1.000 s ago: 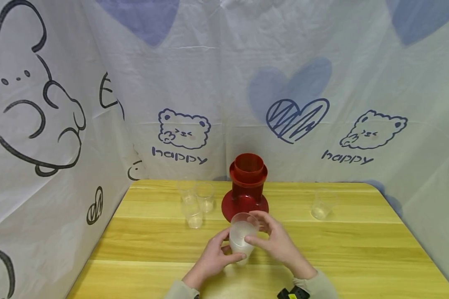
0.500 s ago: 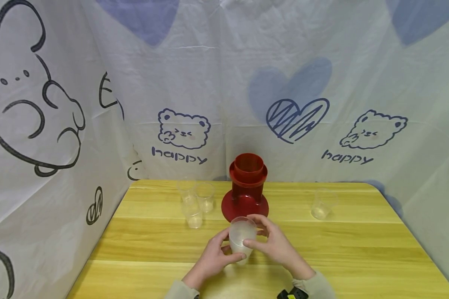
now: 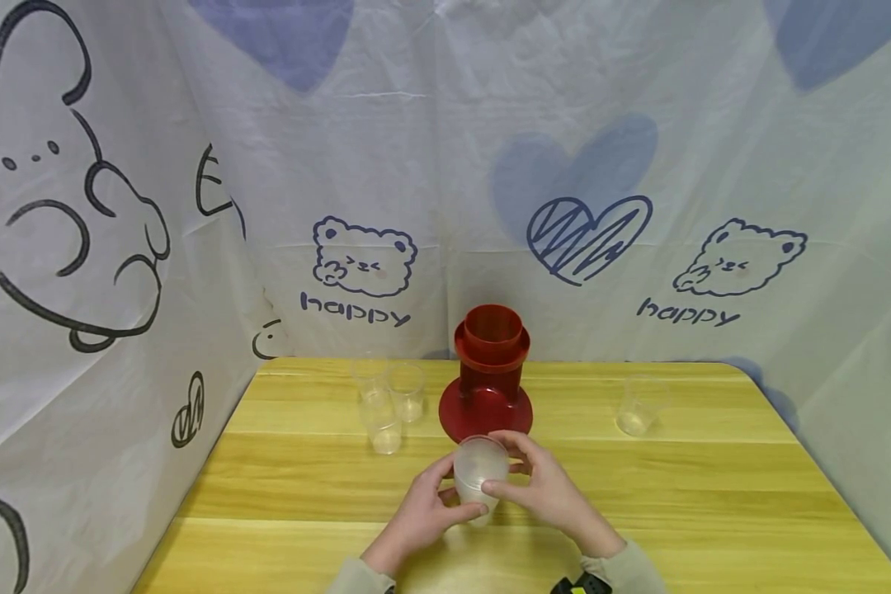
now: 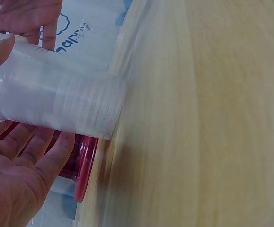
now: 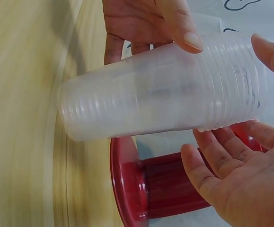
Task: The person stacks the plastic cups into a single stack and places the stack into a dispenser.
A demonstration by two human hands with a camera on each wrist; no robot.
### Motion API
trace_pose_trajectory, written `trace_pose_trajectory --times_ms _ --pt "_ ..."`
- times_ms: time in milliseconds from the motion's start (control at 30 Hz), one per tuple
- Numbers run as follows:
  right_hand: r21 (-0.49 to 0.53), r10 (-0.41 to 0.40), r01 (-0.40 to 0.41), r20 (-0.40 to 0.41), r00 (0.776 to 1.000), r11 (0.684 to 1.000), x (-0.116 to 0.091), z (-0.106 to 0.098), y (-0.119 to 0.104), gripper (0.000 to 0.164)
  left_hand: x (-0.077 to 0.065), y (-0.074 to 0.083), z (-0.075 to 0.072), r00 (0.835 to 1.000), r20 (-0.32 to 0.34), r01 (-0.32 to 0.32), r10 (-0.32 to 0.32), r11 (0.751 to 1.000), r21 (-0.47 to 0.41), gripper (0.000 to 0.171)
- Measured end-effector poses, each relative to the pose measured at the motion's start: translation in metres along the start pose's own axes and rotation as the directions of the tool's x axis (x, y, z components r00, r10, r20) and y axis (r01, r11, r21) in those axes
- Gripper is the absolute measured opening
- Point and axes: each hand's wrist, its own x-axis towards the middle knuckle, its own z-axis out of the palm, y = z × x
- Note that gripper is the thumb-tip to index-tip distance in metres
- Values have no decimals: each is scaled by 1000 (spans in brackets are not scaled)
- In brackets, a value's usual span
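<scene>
A nested stack of clear plastic cups (image 3: pixel 475 469) stands near the front of the table, between both hands. My left hand (image 3: pixel 425 510) holds its lower part, thumb toward me. Higher up, near the rims, my right hand (image 3: pixel 540 485) has its thumb on the near side and its fingers behind. The right wrist view shows several close-set rims on the stack (image 5: pixel 151 92), with the left thumb (image 5: pixel 189 40) against its side. In the left wrist view the base of the stack (image 4: pixel 99 106) is at the wooden tabletop; whether it touches cannot be told.
Directly behind the hands rises a red plastic stand (image 3: pixel 490 379) with a round base and open tube top. Three clear cups (image 3: pixel 386 421) stand at the back left. One more clear cup (image 3: pixel 637 417) is at the back right. A printed cloth (image 3: pixel 475 181) hangs behind the table.
The stack's top rim has sunk a little, and my right hand has moved slightly down with it. My left hand stays in place.
</scene>
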Motion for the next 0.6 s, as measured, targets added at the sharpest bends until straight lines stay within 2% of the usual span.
trace_pose_trajectory --times_ms 600 --pt "-18 8 -8 5 1000 1000 -4 0 3 60 0 -3 0 1000 -11 -18 19 1000 24 69"
